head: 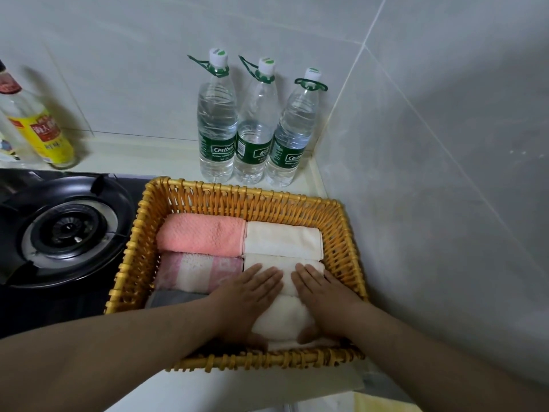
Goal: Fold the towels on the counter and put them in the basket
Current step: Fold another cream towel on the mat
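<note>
Two-handed press: left hand [252,292], right hand [323,292], fingers straight, on cream towel [282,319]; in basket [237,188]

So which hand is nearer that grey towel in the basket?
Likely the left hand: it rests beside the grey folded towel, while the right hand presses the cream folded towel farther off.

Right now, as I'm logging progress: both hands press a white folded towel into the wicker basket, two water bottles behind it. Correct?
No: the head view shows three water bottles behind the wicker basket, not two. The rest holds.
</note>
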A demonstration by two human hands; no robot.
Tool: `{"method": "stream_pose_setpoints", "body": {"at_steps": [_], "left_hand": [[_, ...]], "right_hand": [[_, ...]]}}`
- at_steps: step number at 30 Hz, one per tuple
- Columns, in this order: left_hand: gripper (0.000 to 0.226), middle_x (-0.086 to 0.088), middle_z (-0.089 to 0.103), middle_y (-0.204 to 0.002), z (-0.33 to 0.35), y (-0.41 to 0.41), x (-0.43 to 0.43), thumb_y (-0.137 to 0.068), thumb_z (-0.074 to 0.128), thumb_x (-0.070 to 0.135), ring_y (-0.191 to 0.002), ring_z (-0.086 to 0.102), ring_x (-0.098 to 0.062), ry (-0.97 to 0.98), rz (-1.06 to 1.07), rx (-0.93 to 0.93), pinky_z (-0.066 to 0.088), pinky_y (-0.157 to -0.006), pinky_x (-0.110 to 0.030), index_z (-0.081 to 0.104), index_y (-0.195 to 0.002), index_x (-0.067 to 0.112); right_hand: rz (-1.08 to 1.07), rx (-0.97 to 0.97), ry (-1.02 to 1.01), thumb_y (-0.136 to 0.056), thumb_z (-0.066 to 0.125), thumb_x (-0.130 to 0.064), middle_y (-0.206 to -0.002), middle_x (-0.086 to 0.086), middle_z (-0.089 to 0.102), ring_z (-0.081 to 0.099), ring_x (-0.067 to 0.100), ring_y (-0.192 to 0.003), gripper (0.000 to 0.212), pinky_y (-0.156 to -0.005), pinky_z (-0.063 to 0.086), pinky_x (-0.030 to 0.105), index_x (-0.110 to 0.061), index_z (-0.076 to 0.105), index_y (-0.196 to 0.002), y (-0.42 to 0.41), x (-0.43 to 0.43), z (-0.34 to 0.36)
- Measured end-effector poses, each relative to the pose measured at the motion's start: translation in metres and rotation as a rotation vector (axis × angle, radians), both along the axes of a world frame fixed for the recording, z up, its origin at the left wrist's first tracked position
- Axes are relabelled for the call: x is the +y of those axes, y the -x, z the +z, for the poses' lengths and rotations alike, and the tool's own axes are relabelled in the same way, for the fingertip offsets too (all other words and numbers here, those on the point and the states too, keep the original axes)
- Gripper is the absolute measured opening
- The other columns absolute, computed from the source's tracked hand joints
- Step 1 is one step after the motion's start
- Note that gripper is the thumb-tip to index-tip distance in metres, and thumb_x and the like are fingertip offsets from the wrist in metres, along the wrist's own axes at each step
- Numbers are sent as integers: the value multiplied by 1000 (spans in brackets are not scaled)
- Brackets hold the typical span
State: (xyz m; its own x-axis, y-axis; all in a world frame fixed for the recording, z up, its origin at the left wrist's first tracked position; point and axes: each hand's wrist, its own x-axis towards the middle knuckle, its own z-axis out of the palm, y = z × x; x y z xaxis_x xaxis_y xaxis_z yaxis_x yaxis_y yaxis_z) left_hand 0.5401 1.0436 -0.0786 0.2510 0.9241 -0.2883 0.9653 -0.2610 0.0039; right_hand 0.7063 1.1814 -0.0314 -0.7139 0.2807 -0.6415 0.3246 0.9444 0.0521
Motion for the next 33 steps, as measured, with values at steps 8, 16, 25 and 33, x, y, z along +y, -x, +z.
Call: {"method": "stream_pose_setpoints", "body": {"at_steps": [8,16,25,33], "left_hand": [[55,-4,22,-160,10,17,-15,-99,36,35,-147,21,-21,-26,-337,-196,15,-120,-45,30,-151,19],[54,-1,14,-162,2,18,-17,-102,34,40,-150,10,-15,59,-237,-256,-6,-121,-39,28,-152,20],[39,-6,55,-137,20,12,-17,-95,42,45,-128,49,-23,-137,-207,-246,32,-115,-49,63,-121,25],[133,-15,-27,-156,2,7,-7,-66,35,93,-145,-27,-27,-42,235,-96,-17,-117,-43,-15,-151,5]], "right_hand": [[-234,79,-23,-87,65,-40,-81,-5,48,48,13,-72,24,-54,39,27,-25,49,-76,14,8,28],[-345,-62,-39,-95,49,-7,-72,2,49,45,16,-61,18,-57,43,27,-8,65,-102,15,-2,0],[-115,297,-74,-97,44,-34,-107,-1,54,49,14,-93,18,-70,41,20,-21,54,-103,0,-3,24],[126,219,-29,-88,29,-71,-160,11,-20,-22,23,-146,97,-120,-9,42,-12,-13,-153,8,-7,-9]]}}
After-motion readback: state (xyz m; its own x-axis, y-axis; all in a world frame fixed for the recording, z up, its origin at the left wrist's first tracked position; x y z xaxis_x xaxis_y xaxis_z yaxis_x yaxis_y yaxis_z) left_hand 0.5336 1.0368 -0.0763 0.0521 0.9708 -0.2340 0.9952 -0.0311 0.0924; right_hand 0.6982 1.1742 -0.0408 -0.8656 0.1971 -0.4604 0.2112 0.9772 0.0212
